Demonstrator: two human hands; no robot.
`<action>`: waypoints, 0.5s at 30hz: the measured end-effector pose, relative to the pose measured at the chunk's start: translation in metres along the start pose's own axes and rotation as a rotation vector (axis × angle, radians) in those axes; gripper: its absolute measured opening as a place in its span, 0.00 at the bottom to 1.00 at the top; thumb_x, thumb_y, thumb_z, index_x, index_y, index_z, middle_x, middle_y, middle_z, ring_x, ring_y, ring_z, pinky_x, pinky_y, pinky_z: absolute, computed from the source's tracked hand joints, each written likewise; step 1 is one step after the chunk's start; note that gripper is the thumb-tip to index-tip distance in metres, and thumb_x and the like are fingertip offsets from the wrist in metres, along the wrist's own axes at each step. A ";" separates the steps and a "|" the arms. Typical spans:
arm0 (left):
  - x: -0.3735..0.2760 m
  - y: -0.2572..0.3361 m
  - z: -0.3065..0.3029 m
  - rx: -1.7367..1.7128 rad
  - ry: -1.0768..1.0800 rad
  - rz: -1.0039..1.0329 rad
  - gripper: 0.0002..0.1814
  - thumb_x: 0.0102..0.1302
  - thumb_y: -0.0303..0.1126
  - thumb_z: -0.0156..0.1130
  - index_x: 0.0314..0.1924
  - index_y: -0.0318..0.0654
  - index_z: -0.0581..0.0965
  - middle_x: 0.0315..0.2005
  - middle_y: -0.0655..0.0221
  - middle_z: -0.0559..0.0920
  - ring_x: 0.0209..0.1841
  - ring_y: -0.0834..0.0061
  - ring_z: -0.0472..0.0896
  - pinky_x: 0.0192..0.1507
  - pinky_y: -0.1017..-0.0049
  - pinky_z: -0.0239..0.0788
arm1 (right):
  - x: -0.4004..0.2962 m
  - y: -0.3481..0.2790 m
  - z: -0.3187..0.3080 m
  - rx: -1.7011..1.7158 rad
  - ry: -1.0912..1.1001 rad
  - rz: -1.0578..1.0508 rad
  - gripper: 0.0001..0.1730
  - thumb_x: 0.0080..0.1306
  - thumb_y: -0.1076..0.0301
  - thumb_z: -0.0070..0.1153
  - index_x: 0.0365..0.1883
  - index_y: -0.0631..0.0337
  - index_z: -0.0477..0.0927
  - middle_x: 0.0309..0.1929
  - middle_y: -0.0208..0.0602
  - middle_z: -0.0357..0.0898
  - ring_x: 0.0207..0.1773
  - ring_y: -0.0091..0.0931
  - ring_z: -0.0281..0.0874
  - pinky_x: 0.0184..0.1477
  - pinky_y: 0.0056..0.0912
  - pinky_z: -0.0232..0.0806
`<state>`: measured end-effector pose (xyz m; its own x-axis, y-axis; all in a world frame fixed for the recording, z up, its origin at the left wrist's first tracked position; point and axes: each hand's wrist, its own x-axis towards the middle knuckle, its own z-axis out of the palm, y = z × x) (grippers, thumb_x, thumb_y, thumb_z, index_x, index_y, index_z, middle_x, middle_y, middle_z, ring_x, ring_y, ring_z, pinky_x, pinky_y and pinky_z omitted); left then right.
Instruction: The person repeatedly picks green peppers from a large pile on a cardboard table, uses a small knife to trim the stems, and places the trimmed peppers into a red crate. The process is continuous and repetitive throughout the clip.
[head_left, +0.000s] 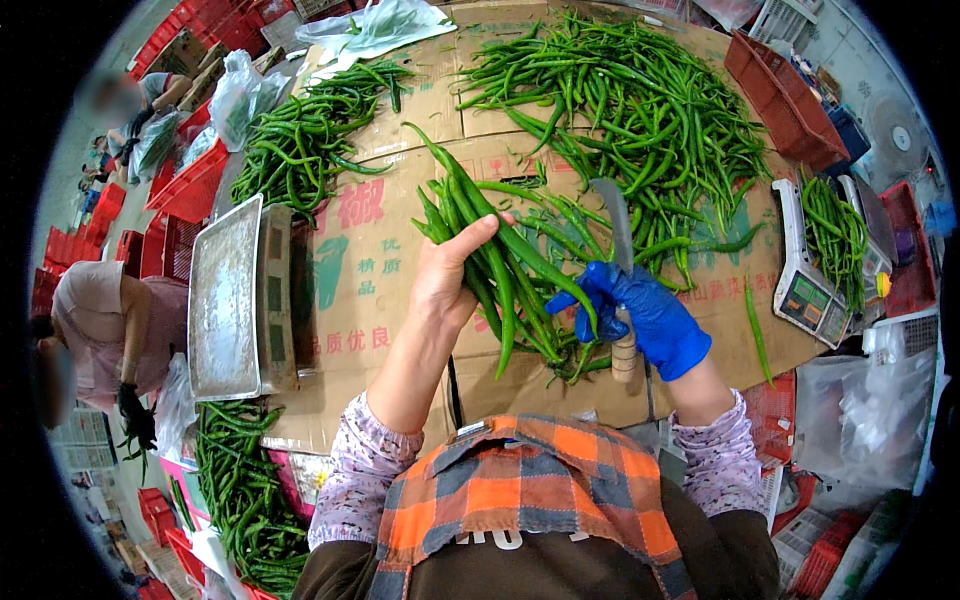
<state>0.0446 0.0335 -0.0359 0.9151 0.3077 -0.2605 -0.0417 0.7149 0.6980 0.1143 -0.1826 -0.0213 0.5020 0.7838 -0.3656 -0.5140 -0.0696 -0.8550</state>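
Bare, my left hand (452, 274) grips a bunch of long green chili peppers (495, 262), the thumb pressed on top. My right hand (646, 319), in a blue rubber glove, holds a knife by its wooden handle (624, 351); the steel blade (616, 217) points away from me. The gloved fingers also touch the lower tip of one pepper from the bunch. More loose peppers (574, 217) lie on the cardboard just beyond. A large heap of green peppers (645, 97) covers the far right of the cardboard-topped table (352, 277).
A weighing scale with a metal pan (225, 300) stands at left, between two pepper piles (292, 150) (244, 487). Another scale (795, 255) bears peppers at right. A red-brown crate (784, 97) lies at the far right edge. Other people (124, 322) work at left among red crates.
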 end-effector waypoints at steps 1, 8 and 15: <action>-0.002 0.001 0.001 0.015 0.005 0.012 0.13 0.58 0.26 0.64 0.42 0.34 0.73 0.35 0.62 0.81 0.35 0.71 0.80 0.36 0.68 0.78 | -0.001 0.000 -0.003 -0.001 -0.031 -0.001 0.22 0.69 0.52 0.46 0.38 0.64 0.76 0.38 0.47 0.82 0.26 0.23 0.78 0.26 0.19 0.66; -0.015 0.005 0.019 0.084 0.032 0.018 0.10 0.58 0.26 0.64 0.39 0.34 0.75 0.32 0.63 0.81 0.32 0.71 0.81 0.34 0.69 0.77 | -0.015 0.001 -0.007 -0.115 0.040 -0.017 0.18 0.69 0.56 0.45 0.42 0.62 0.78 0.33 0.40 0.80 0.25 0.19 0.72 0.26 0.16 0.60; -0.018 0.012 0.011 0.294 -0.079 -0.021 0.16 0.55 0.25 0.62 0.45 0.32 0.73 0.29 0.64 0.80 0.29 0.73 0.79 0.32 0.73 0.74 | -0.001 0.005 -0.009 -0.526 0.303 -0.610 0.17 0.70 0.62 0.45 0.54 0.56 0.76 0.27 0.28 0.79 0.29 0.16 0.69 0.33 0.21 0.64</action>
<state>0.0319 0.0295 -0.0149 0.9433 0.2373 -0.2322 0.0845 0.5049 0.8591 0.1173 -0.1898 -0.0285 0.7883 0.5837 0.1947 0.2574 -0.0253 -0.9660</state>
